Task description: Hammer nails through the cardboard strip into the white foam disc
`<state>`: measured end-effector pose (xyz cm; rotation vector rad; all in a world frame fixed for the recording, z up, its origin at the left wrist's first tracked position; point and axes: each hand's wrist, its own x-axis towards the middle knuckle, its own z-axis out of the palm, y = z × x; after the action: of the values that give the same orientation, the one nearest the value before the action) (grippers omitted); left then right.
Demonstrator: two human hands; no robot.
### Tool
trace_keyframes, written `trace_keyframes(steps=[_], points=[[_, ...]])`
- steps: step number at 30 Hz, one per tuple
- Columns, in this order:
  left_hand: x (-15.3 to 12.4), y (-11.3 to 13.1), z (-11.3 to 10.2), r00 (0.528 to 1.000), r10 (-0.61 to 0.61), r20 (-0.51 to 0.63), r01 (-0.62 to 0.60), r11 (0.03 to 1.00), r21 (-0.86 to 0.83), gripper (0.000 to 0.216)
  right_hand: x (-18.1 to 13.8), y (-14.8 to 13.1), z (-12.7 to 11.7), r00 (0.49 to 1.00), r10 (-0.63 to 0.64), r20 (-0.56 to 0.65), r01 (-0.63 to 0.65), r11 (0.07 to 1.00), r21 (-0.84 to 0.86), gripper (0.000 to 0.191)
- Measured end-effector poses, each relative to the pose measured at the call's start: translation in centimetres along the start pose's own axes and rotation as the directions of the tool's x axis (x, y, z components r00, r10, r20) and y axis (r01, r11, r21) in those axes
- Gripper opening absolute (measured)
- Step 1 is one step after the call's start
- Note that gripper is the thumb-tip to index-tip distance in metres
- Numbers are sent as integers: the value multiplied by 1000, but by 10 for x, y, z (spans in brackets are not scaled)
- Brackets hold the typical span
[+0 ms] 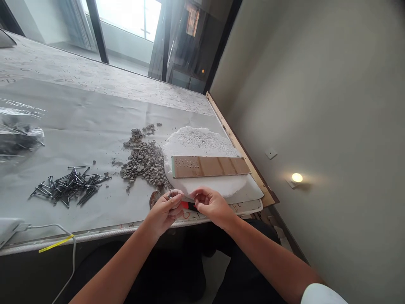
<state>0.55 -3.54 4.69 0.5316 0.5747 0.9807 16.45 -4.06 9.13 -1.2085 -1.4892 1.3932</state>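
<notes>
My left hand (166, 207) is closed, and a small dark nail (170, 194) pokes up between its fingers. Just to the right, my right hand (211, 204) is pinched; whatever lies between its fingertips is too small to make out. Below and between the hands shows a red and black handle (189, 205), mostly covered. A brown, rusty-looking lump (155, 198) lies beside my left hand. Beyond the hands, a brown board (218, 167) with rows of small dots at its left end rests on a white foam slab (177, 183). Loose dark nails (72, 184) lie heaped at the left.
Grey gravel (144, 164) is spread left of the foam. A clear plastic bag (19, 139) with dark contents sits at the far left. A white cable (73, 249) with a yellow tie hangs over the table's near edge. The wall and wooden edging (237, 143) bound the right side.
</notes>
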Motion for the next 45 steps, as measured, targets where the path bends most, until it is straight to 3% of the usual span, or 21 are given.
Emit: trace_keyframes(steps=[17, 26, 33, 45], points=[[12, -5, -20, 998, 36, -49, -35, 999, 35, 32, 9, 6, -10, 989, 76, 130, -55, 986, -156, 15], [13, -6, -22, 997, 48, -55, -46, 998, 37, 32, 23, 5, -18, 997, 34, 75, 3, 898, -439, 19], [14, -4, -22, 995, 57, -84, -53, 997, 48, 33, 57, 12, -29, 983, -181, 14, 141, 712, -688, 19], [20, -6, -32, 991, 47, -121, -42, 998, 51, 36, 124, 2, -38, 975, -200, 98, 171, 389, -905, 16]])
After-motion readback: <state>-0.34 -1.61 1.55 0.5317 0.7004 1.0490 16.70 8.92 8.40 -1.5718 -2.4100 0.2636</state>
